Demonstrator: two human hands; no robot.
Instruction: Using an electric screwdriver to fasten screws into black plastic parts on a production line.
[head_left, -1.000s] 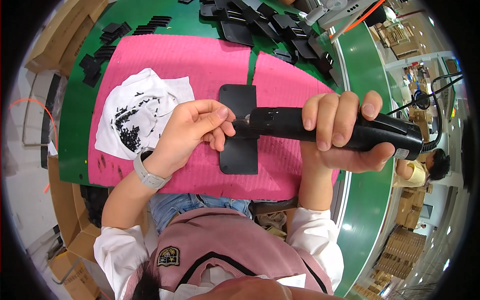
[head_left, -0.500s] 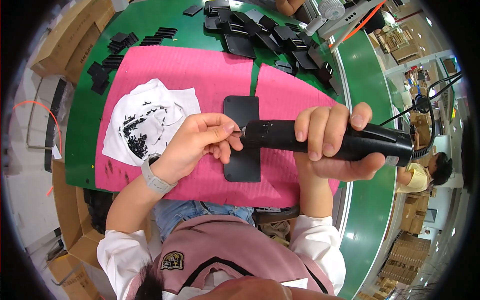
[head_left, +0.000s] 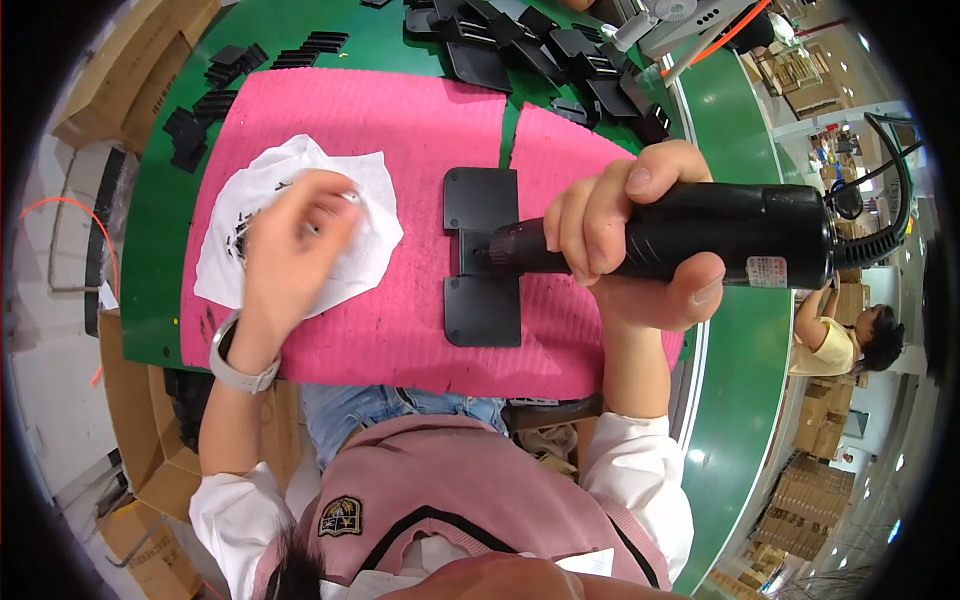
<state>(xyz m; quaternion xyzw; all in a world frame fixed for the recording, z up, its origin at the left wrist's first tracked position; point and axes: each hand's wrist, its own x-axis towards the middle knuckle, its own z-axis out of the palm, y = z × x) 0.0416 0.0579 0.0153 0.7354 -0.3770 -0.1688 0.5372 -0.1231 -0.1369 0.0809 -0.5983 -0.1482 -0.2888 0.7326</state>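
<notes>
My right hand (head_left: 625, 235) is wrapped round a black electric screwdriver (head_left: 770, 230) with a cable at its rear end. The screwdriver lies nearly level, its nose pointing left at the middle of a black flat part (head_left: 482, 200) with two wide ends and a narrow centre. The tip is hidden against that centre. My left hand (head_left: 290, 250), smeared by motion, hovers over a white cloth (head_left: 370, 225). Small black screws (head_left: 238, 238) lie on the cloth, partly covered by the hand. Whether its bent fingers hold anything does not show.
A pink foam mat (head_left: 420, 125) lies under the cloth and the part on a green table (head_left: 155, 290). Black plates (head_left: 480, 60) are heaped at the far side, with smaller black pieces (head_left: 185, 140) at far left. Cardboard boxes (head_left: 130, 75) stand left; another person (head_left: 835, 340) is at right.
My left hand has left the screwdriver's tip and swung left over the cloth. The screwdriver's nose has come nearer the part's centre, its rear end now larger in view.
</notes>
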